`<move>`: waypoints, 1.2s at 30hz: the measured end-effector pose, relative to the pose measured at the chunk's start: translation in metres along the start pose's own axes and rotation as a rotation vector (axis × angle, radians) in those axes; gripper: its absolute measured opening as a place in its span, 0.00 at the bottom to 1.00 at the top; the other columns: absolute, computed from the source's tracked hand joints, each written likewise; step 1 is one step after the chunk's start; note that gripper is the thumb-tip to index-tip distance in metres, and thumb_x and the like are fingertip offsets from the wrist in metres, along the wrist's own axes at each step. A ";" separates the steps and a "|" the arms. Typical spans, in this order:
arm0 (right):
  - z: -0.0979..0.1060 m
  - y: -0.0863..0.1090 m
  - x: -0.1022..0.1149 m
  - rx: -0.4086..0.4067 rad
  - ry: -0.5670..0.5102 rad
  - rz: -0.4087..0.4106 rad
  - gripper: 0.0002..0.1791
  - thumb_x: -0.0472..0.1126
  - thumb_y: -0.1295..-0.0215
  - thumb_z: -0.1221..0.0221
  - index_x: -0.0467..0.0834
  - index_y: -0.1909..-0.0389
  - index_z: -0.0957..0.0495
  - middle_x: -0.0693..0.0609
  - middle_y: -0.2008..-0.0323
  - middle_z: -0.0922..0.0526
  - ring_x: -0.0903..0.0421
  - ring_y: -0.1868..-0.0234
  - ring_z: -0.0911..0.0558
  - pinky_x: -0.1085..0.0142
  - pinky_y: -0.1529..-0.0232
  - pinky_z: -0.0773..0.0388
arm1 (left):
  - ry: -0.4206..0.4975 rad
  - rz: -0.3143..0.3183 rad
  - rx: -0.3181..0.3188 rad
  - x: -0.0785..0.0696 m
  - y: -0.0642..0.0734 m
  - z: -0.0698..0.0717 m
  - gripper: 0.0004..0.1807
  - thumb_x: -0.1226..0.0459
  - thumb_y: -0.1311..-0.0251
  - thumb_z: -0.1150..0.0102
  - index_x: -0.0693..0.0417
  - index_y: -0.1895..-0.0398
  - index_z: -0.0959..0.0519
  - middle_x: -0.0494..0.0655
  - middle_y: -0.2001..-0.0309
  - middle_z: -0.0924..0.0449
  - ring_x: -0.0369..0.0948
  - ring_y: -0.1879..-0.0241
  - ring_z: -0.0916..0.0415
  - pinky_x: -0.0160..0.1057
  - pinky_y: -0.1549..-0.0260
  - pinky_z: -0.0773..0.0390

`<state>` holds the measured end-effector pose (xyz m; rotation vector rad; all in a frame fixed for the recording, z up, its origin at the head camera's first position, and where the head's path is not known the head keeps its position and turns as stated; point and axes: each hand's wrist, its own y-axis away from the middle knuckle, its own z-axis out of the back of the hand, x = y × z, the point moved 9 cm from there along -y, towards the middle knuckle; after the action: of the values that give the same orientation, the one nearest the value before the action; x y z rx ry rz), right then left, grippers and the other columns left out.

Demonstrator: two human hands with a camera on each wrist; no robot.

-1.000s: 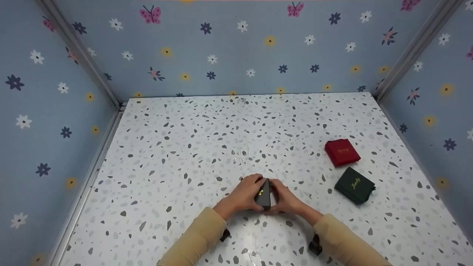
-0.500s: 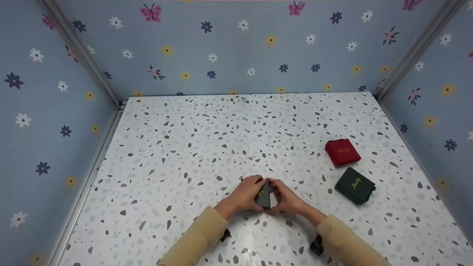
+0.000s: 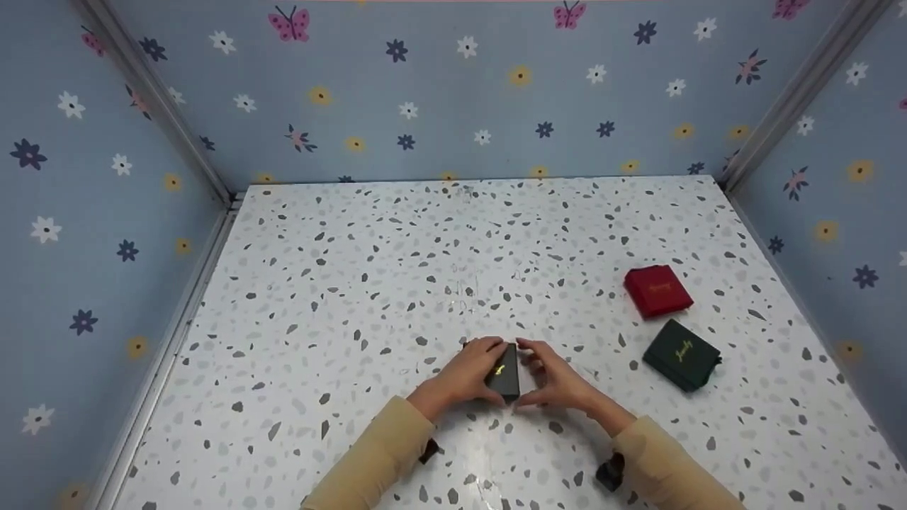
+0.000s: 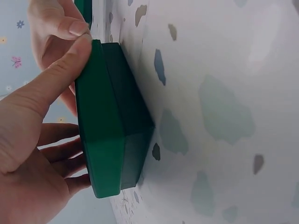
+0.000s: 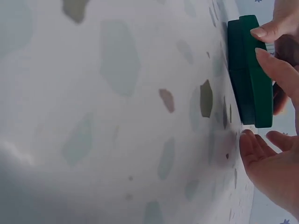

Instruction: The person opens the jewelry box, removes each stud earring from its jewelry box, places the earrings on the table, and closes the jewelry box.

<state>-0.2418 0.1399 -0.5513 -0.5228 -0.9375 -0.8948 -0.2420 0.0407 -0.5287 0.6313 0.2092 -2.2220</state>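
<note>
A small dark green box (image 3: 504,379) with gold marking on top stands on the speckled table, between both hands. My left hand (image 3: 464,372) holds it from the left, thumb at its near edge and fingers along the far side. In the left wrist view the box (image 4: 105,121) has a brighter green lid over a darker base. My right hand (image 3: 560,382) is curved loosely beside the box's right side, with a gap between palm and box. Its thumb tip is near the close corner; the right wrist view does not settle whether it touches the lid.
To the right lie a red box (image 3: 657,292) and another dark green box (image 3: 682,355), both with gold lettering. Blue flowered walls (image 3: 439,92) border the table (image 3: 354,283) at the back and sides.
The right hand has shifted slightly right and its fingers have come away from the box. The box's top now shows wider. The left hand stays nearly where it was.
</note>
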 end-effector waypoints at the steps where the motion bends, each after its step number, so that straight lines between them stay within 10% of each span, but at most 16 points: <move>1: 0.001 0.000 0.001 -0.007 0.003 0.017 0.50 0.42 0.61 0.29 0.38 0.37 0.46 0.41 0.43 0.39 0.45 0.49 0.32 0.52 0.54 0.32 | 0.020 -0.001 -0.003 0.001 0.001 0.000 0.51 0.50 0.63 0.31 0.67 0.37 0.43 0.58 0.39 0.42 0.49 0.40 0.44 0.41 0.43 0.43; 19: 0.000 -0.006 0.028 -0.040 0.178 0.151 0.41 0.50 0.53 0.35 0.39 0.40 0.39 0.46 0.40 0.39 0.52 0.40 0.39 0.53 0.44 0.39 | 0.187 0.001 -0.180 0.021 0.018 0.028 0.31 0.54 0.43 0.47 0.62 0.40 0.37 0.51 0.41 0.39 0.44 0.41 0.41 0.42 0.45 0.40; 36: -0.021 -0.022 0.037 0.057 0.499 0.151 0.52 0.56 0.64 0.30 0.46 0.36 0.44 0.48 0.36 0.45 0.51 0.38 0.43 0.52 0.43 0.44 | 0.118 0.120 -0.428 0.059 0.038 0.040 0.21 0.64 0.43 0.45 0.65 0.47 0.31 0.53 0.50 0.32 0.47 0.49 0.33 0.44 0.51 0.33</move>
<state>-0.2400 0.0972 -0.5296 -0.2944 -0.4609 -0.8069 -0.2615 -0.0371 -0.5219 0.5209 0.6694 -1.9419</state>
